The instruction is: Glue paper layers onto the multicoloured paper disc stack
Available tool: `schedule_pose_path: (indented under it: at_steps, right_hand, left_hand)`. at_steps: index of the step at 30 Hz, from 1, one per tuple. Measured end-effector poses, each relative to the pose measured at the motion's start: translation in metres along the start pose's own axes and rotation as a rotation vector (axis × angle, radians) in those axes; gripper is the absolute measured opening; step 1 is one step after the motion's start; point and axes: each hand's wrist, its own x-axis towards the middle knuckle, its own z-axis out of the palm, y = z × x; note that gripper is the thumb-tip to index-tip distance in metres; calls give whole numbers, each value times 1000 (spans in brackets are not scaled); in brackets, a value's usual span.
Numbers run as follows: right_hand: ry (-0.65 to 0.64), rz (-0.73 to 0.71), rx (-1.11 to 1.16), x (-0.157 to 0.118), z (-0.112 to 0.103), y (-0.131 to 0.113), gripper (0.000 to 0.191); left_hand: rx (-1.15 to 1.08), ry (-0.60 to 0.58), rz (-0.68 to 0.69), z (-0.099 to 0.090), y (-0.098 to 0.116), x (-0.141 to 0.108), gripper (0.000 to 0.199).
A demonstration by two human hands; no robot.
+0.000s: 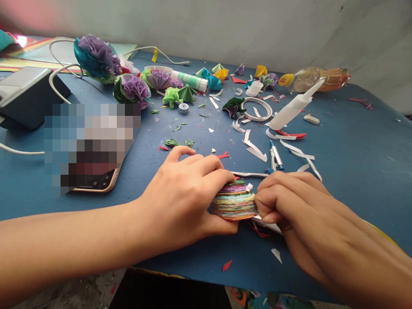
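Note:
My left hand (196,195) is wrapped round a thick stack of multicoloured paper (234,201), thumb below and fingers over the top. The stack's layered edge faces me, striped in purple, yellow, green and orange. At its right end my right hand (296,210) is closed, with the fingers pinched against the layers. What sits inside that pinch is hidden. A small white scrap (249,187) clings to the upper part of the stack. Something white and flat pokes out under the right hand, mostly covered.
Folded paper flowers (96,58) and a glue stick (189,80) lie at the back. A white glue bottle (289,111), a tape ring (257,109) and paper strips (255,146) are beyond my hands. A phone (96,180) lies left. The blue table's front edge (180,274) is near me.

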Motion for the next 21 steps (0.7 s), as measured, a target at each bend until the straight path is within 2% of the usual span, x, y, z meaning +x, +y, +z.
schedule_pose_path:
  at_steps: [6,11,17,21]
  right_hand:
    - [34,-26,124,1,-6,19,19]
    - [-40,-53,301,2,-11,33,14]
    - [14,-125,158,-2,-11,33,16]
    - [13,-102,106,-2,-11,27,15]
  left_hand:
    - [50,34,59,1,-4,0,22]
    - [21,29,36,1,-5,-1,23]
    - [15,44,21,3,-4,0,24]
    - [16,31,12,2,-5,1,23]
